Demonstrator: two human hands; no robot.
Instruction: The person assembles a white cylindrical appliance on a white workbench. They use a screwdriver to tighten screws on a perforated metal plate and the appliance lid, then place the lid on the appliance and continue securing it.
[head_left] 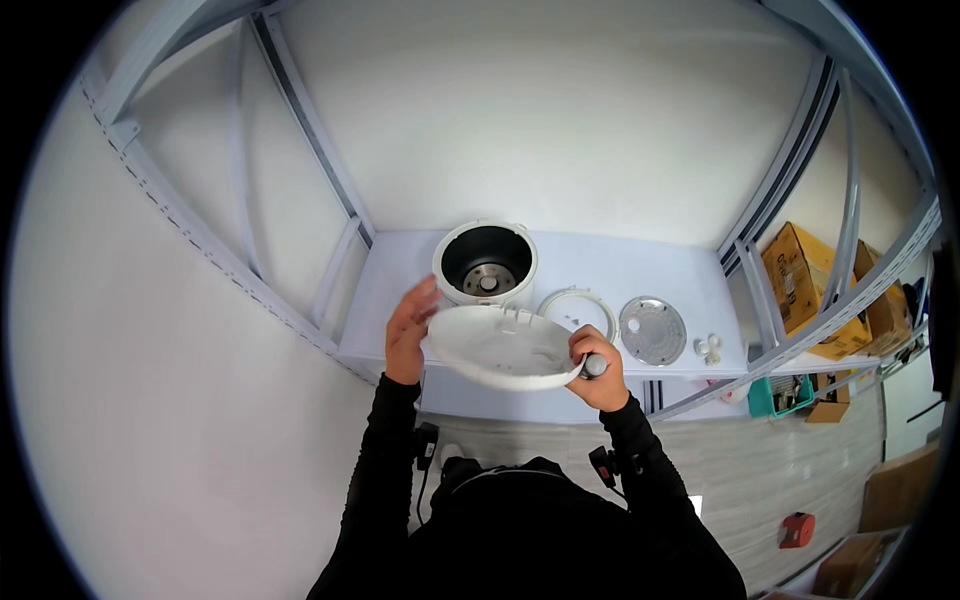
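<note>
View from above a person in black long sleeves standing at a white table (640,270) inside a white-walled booth with pale metal framing.

The landmark is a white rice cooker body (485,262), open at the top, with a dark empty well and a round metal plate at its bottom. It stands on the table, straight ahead of the person.

Just in front of the cooker body and slightly to its left, the left hand (410,330) grips the left edge of a detached white cooker lid (500,347), fingers spread along its rim. The lid is held in the air, tilted, directly in front of the cooker body, its near edge out past the table's front edge.

In front of the cooker body and to its right, the right hand (597,372) is clenched around a small grey cylindrical tool handle (595,366) pressed against the lid's right edge. Whether the tip is in the lid cannot be told.

On the table to the right of the cooker body lies a white ring (578,310), then a round perforated metal plate (652,330), then a few small white parts (708,348).

Far right of the cooker body, beyond the framing, stand brown cardboard boxes (800,275). Below them a green crate (775,395) sits on the wood-look floor.
</note>
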